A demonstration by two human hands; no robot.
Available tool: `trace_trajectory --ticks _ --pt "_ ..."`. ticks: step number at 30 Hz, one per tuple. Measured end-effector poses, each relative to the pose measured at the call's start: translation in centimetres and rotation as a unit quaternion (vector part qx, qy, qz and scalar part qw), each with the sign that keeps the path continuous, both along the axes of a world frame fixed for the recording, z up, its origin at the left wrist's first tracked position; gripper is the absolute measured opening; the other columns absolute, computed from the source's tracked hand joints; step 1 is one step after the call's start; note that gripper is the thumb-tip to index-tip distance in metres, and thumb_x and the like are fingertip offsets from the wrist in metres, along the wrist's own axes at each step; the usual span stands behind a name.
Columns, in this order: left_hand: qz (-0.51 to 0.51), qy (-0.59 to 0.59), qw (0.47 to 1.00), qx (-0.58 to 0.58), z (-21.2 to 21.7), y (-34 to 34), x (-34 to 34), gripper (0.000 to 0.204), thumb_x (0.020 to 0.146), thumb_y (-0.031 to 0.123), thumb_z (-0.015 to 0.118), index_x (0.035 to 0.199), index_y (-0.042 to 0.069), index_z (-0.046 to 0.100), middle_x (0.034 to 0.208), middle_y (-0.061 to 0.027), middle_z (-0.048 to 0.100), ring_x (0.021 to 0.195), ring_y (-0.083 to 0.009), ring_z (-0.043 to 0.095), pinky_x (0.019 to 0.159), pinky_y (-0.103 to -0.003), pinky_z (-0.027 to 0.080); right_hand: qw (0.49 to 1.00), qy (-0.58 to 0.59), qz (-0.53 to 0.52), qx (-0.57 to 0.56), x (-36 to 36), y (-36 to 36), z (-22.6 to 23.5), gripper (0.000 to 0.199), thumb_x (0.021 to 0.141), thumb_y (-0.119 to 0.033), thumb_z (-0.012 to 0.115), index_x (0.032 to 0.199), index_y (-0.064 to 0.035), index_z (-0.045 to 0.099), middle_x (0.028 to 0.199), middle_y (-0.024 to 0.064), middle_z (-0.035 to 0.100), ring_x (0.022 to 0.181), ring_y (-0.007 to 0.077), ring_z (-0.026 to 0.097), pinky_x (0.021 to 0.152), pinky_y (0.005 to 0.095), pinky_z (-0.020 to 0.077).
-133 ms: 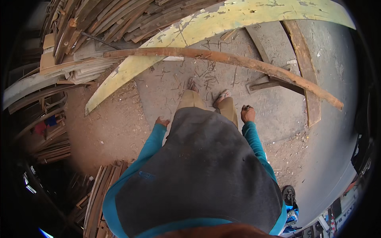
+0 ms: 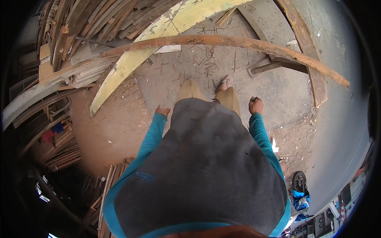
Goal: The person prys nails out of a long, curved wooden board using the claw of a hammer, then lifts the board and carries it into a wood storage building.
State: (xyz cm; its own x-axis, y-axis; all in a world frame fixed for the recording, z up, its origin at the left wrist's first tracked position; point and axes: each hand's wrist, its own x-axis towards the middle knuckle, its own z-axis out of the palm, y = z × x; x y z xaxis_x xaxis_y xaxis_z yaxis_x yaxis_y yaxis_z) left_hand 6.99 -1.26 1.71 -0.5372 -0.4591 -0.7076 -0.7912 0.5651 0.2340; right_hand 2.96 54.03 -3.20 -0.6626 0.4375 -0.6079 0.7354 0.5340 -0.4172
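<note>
I stand on a dusty concrete floor and look down over my grey-and-teal shirt. My left hand (image 2: pixel 162 110) hangs at my side with loosely curled fingers and nothing in it. My right hand (image 2: pixel 255 105) hangs on the other side, closed into a fist around a small dark object that barely shows at its top. One sandalled foot (image 2: pixel 225 84) steps forward between the hands. A long brown wooden pole (image 2: pixel 238 41) lies across the ground just ahead of it, with a curved yellow painted plank (image 2: pixel 131 63) behind.
Stacked planks and offcuts (image 2: pixel 75 43) fill the left side and far left corner. More boards (image 2: pixel 107 190) lie at my lower left. A thick beam (image 2: pixel 305 43) runs along the right. A parked motorbike (image 2: pixel 299 190) stands at lower right. Wood chips litter the floor.
The whole scene sits slightly higher in the picture and my foot is a little further forward. Both hands keep the same pose.
</note>
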Motion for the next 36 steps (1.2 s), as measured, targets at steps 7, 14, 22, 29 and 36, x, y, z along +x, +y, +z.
trace_trajectory --ticks 7,14,22,29,36 --pt "-0.114 0.031 0.993 0.027 -2.1 -0.6 -3.3 0.067 0.076 0.037 0.080 0.130 0.002 0.059 0.121 -0.0265 0.065 0.112 -0.0363 0.064 0.095 -0.041 0.051 0.991 0.054 -0.090 0.078 10.6 1.7 0.9 0.032 0.093 -0.027 0.061 0.081 0.0025 0.066 0.080 0.0282 0.066 0.083 0.0466 0.065 0.072 0.0501 0.0504" --pt "-0.123 0.166 0.971 0.120 -7.3 -4.6 2.9 0.063 0.082 0.032 0.077 0.133 0.002 0.056 0.107 -0.0204 0.068 0.095 -0.0266 0.066 0.079 -0.037 0.052 0.982 0.099 -0.147 0.073 22.0 -6.1 1.2 0.032 0.091 -0.030 0.063 0.080 0.0002 0.065 0.077 0.0266 0.064 0.077 0.0459 0.063 0.070 0.0499 0.0484" --pt "-0.112 -0.055 0.987 0.098 -4.1 -12.6 31.0 0.059 0.081 0.029 0.076 0.127 -0.003 0.059 0.101 -0.0209 0.070 0.090 -0.0269 0.067 0.079 -0.038 0.054 0.977 0.083 -0.189 0.045 37.6 -13.4 -0.8 0.037 0.086 -0.033 0.066 0.070 -0.0002 0.063 0.070 0.0235 0.064 0.069 0.0398 0.064 0.066 0.0460 0.0483" --pt "0.016 -0.094 0.984 0.148 -3.1 -16.4 40.9 0.058 0.081 0.027 0.077 0.126 -0.005 0.058 0.092 -0.0164 0.070 0.076 -0.0212 0.065 0.067 -0.034 0.053 0.975 0.009 -0.216 0.057 41.0 -15.8 -1.9 0.036 0.086 -0.034 0.066 0.080 0.0013 0.069 0.084 0.0267 0.069 0.087 0.0433 0.067 0.079 0.0475 0.0517" --pt "0.099 0.023 0.974 0.201 -3.6 -10.2 33.3 0.058 0.081 0.024 0.077 0.125 -0.007 0.058 0.082 -0.0119 0.070 0.062 -0.0155 0.063 0.056 -0.031 0.052 0.993 0.077 -0.082 0.034 43.1 -17.3 0.1 0.036 0.087 -0.034 0.067 0.076 0.0006 0.065 0.075 0.0257 0.064 0.074 0.0420 0.065 0.068 0.0469 0.0498"
